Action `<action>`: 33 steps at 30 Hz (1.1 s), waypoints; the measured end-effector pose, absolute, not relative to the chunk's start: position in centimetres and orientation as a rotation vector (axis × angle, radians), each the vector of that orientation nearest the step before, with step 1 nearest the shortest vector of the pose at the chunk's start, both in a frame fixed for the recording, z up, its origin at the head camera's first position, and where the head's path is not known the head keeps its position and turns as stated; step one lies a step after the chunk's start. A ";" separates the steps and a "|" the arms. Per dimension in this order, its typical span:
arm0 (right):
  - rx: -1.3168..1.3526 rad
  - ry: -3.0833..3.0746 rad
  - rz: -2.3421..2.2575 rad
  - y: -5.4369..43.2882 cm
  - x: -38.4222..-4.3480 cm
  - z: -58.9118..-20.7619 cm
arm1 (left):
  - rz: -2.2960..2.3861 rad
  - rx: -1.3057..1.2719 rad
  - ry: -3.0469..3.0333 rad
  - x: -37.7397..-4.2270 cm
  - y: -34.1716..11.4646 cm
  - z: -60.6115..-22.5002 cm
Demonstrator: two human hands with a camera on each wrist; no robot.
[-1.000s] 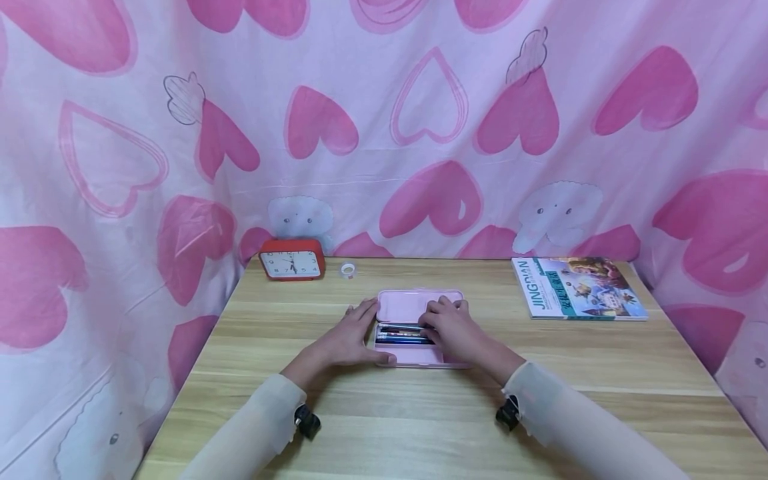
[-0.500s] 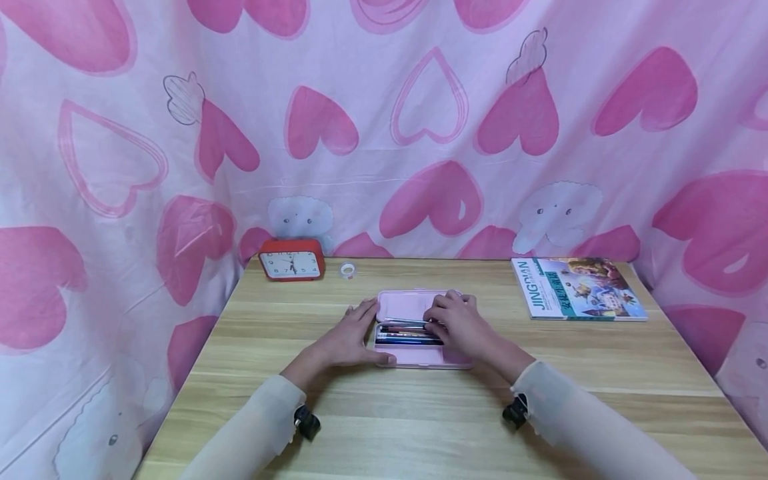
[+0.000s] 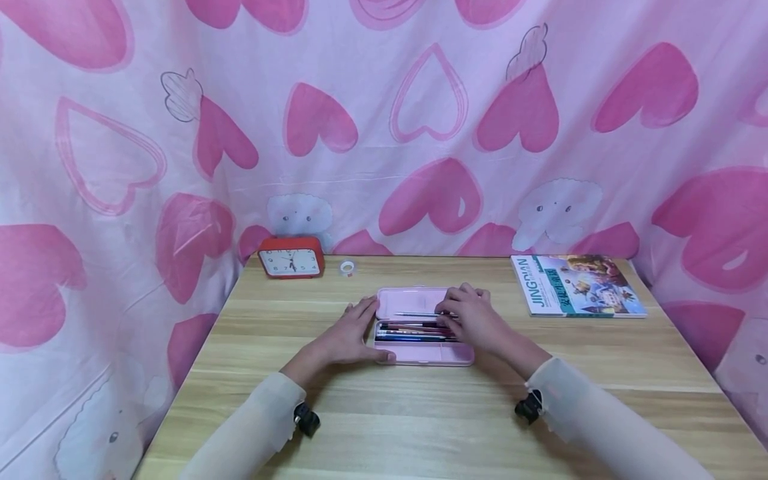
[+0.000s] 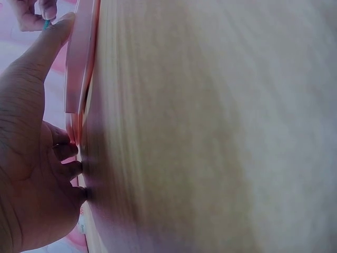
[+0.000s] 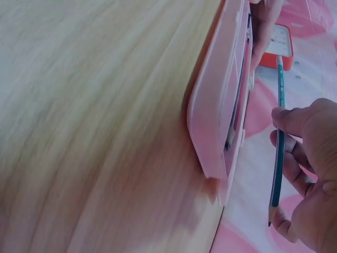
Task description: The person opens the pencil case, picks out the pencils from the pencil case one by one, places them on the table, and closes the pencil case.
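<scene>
An open pink pencil case [image 3: 414, 355] lies on the table, its lid [image 3: 399, 301] folded back. Several pencils [image 3: 408, 337] fill its rear compartment. My left hand [image 3: 343, 339] rests at the case's left end, thumb on the front corner and fingers spread beside the lid. Between thumb and fingers, my right hand [image 3: 474, 320] pinches a dark green pencil [image 5: 277, 168] above the right part of the case. The right wrist view shows this pencil's sharpened tip and white-topped end; in the head view it runs sideways across the lid.
A red clock [image 3: 292, 259] stands at the back left of the wooden table [image 3: 384, 427], with a small white tape roll [image 3: 347, 268] beside it. A book [image 3: 579, 287] lies at the back right. Behind the table hangs a pink heart-patterned curtain [image 3: 372, 180].
My right hand has moved to the right and slightly back, lifting the green pencil out of the case. The left hand has stayed in place.
</scene>
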State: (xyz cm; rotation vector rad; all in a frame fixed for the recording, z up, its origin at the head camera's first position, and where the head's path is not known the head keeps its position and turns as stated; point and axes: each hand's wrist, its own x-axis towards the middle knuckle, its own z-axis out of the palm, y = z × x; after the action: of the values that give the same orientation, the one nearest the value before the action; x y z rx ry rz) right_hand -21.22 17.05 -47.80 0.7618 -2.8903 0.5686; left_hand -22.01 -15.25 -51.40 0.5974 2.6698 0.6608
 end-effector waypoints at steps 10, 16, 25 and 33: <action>0.695 -2.923 0.600 19.7 -21.1 -47.4 | 0.644 0.615 2.681 -22.2 -15.2 -51.7; 0.657 -2.919 0.613 21.3 -20.9 -47.3 | 0.643 0.612 2.680 -22.1 -15.2 -51.6; 0.616 -2.903 0.610 24.2 -20.9 -47.4 | 0.641 0.594 2.680 -21.9 -15.2 -51.5; 0.615 -2.862 0.621 27.3 -20.6 -48.0 | 0.629 0.600 2.685 -22.0 -15.2 -51.5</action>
State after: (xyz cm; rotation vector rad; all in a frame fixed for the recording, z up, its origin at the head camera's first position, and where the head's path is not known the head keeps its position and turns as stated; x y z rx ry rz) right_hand -20.58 27.27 -47.99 0.6145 -2.8620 0.6210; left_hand -21.98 -15.20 -51.50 0.6000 2.6853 0.6292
